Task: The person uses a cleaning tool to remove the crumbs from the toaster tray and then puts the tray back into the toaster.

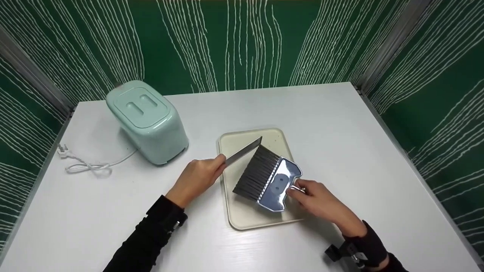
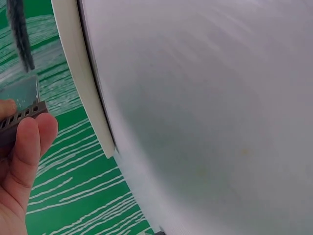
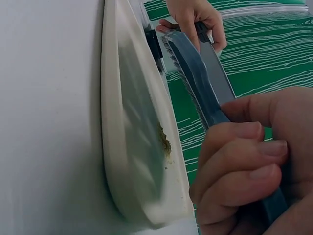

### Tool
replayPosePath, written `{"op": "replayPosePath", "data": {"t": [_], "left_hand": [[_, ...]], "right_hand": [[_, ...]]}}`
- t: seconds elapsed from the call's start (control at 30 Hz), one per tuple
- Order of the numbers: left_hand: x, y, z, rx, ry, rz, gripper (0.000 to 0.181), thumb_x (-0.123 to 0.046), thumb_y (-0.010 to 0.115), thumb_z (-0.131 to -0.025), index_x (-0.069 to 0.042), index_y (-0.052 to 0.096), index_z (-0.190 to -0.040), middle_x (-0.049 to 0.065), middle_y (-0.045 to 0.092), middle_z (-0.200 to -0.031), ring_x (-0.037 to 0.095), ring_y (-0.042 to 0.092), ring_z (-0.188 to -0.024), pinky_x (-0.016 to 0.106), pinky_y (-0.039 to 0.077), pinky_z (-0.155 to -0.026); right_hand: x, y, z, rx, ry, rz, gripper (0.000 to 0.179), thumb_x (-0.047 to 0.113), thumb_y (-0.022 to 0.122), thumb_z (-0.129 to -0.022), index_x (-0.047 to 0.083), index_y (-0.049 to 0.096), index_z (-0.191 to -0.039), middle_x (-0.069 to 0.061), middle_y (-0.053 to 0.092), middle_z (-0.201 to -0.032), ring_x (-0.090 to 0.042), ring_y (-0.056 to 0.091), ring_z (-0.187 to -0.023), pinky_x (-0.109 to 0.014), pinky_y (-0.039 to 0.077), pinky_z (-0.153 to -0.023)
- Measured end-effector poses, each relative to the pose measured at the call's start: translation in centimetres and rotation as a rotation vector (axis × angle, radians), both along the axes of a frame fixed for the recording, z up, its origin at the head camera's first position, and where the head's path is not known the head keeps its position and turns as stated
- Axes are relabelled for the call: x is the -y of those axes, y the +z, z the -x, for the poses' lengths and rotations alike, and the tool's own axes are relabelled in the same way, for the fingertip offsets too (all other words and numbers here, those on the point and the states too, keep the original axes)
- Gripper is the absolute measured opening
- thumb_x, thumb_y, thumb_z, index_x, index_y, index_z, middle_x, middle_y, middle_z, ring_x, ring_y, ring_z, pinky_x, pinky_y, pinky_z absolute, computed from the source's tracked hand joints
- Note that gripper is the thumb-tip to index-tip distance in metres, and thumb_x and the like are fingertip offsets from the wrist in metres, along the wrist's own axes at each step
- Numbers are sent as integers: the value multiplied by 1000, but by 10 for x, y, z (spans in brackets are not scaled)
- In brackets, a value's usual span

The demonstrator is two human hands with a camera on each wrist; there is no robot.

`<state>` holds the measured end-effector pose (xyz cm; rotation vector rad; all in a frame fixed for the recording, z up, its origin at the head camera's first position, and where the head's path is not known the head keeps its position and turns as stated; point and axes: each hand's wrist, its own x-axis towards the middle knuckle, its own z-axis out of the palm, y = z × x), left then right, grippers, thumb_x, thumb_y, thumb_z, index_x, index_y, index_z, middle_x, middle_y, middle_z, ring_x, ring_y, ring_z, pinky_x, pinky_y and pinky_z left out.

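My left hand (image 1: pixel 198 177) grips a small dustpan (image 1: pixel 244 150), seen nearly edge-on over the cream tray (image 1: pixel 238 221). In the left wrist view, the fingers (image 2: pixel 30 147) pinch its dark slotted edge. My right hand (image 1: pixel 319 198) holds the handle of a wide hand brush (image 1: pixel 289 172) with a shiny blue back. The brush's dark bristles (image 1: pixel 255 173) point left over the tray, their upper corner close to the dustpan's far end; I cannot tell whether they touch. In the right wrist view, a small pile of brownish-green crumbs (image 3: pixel 165 142) lies on the tray.
A mint-green toaster (image 1: pixel 162 124) with a lid stands at the back left of the white table (image 1: pixel 317 113). Its white cord (image 1: pixel 89 166) and plug lie to its left. Green panels (image 1: pixel 245 45) with white streaks surround the table's back and sides.
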<state>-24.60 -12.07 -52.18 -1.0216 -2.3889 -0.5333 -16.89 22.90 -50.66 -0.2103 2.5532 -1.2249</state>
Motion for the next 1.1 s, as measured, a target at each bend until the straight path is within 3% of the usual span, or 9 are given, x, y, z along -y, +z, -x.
{"op": "replayPosePath", "data": {"t": [0.27,0.53,0.73,0.83,1.1], "left_hand": [[-1,0,-2,-2,-7,-2,18,-13,72,-104,-10,56,-96,-6,39,-56,6,31,-54,25,32,-46],[-2,1,0,-25,-14,-10,19,-11,72,-103,-9,55,-96,-7,34,-58,5,28,-56,25,31,-47],[1,0,1,64,-3,-44,17,-17,70,-105,-9,56,-100,-5,45,-58,8,39,-56,28,38,-49],[1,1,0,123,-5,-53,19,-22,70,-106,-9,56,-103,-4,51,-60,11,46,-57,30,44,-53],[-1,5,-3,269,-57,-67,16,-22,65,-109,-9,58,-115,0,60,-67,14,57,-63,34,53,-60]], "right_hand": [[4,-4,7,-3,-57,-9,28,34,63,-107,8,67,-96,-4,65,-75,-14,57,-67,-28,46,-60],[-1,-7,6,-1,15,-51,27,33,62,-106,10,66,-93,0,63,-74,-11,55,-65,-27,45,-59],[5,0,-5,-143,154,-53,30,31,66,-105,15,54,-83,12,42,-65,-1,39,-56,-21,34,-53],[13,1,-8,-208,205,-79,31,33,68,-105,18,53,-83,14,38,-65,1,37,-56,-20,33,-52],[26,0,-1,-315,170,-196,29,35,71,-102,21,55,-82,14,39,-64,-1,41,-57,-22,33,-52]]}}
